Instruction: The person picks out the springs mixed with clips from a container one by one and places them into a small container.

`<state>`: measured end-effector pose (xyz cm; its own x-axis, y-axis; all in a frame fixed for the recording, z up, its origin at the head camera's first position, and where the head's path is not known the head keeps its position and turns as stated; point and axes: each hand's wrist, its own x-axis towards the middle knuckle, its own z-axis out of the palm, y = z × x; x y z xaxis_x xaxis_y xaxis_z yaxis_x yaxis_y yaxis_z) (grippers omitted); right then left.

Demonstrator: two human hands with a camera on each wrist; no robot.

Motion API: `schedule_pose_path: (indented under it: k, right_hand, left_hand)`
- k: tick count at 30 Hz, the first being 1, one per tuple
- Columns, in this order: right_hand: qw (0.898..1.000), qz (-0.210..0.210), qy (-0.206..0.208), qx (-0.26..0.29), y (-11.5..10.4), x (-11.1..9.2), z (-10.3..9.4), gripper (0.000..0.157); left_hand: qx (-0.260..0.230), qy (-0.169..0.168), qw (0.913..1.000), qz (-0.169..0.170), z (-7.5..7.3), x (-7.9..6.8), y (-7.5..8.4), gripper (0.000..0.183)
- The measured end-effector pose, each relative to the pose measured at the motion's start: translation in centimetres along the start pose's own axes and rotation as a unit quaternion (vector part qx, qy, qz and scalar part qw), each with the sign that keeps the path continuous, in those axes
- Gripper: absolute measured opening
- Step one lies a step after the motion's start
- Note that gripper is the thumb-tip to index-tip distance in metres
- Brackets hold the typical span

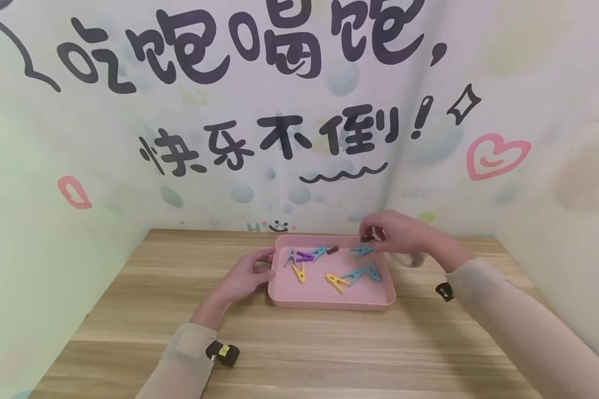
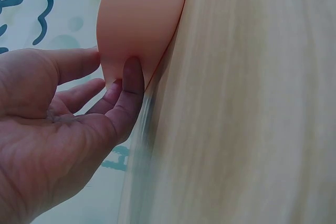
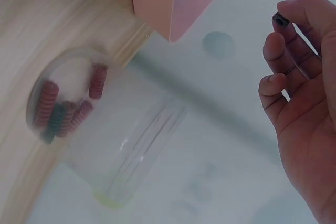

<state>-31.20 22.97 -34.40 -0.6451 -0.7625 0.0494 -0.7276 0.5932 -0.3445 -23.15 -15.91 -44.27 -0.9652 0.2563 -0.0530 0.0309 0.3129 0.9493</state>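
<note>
At the left end of a pink tray (image 1: 306, 292), my left hand (image 1: 244, 275) holds the outside of its end wall; the thumb and bent fingers press against the wall in the left wrist view. My right hand (image 1: 396, 231) is over the tray's far right corner, pinching a small dark brown ridged piece (image 3: 282, 19) between thumb and fingertip. A similar brown piece (image 1: 332, 250) lies in the tray. Around it are several clothespins: a purple one (image 1: 305, 256), a yellow one (image 1: 299, 273), another yellow one (image 1: 336, 283) and blue ones (image 1: 372, 272).
To the right of the tray stands a clear jar (image 3: 126, 129), with several ridged red pieces (image 3: 46, 103) and a green one (image 3: 56, 121) at its bottom. Behind the wooden table (image 1: 289, 354) rises a printed curtain (image 1: 279, 188). Each sleeve carries a black clip (image 1: 223, 353) near the wrist.
</note>
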Motion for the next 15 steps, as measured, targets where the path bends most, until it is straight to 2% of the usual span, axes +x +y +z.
schedule_pose_path:
  k: [8,15]
  right_hand:
    - [0.999,0.033,0.023,0.006,1.6,-1.9,-1.1,0.026]
    - [0.998,0.040,0.050,0.006,2.9,-3.6,-1.8,0.024]
  left_hand:
    - [-0.003,-0.006,1.0000,0.006,-0.1,-0.2,0.1,0.060]
    - [-0.010,-0.009,0.9998,0.011,-0.1,-0.2,0.1,0.060]
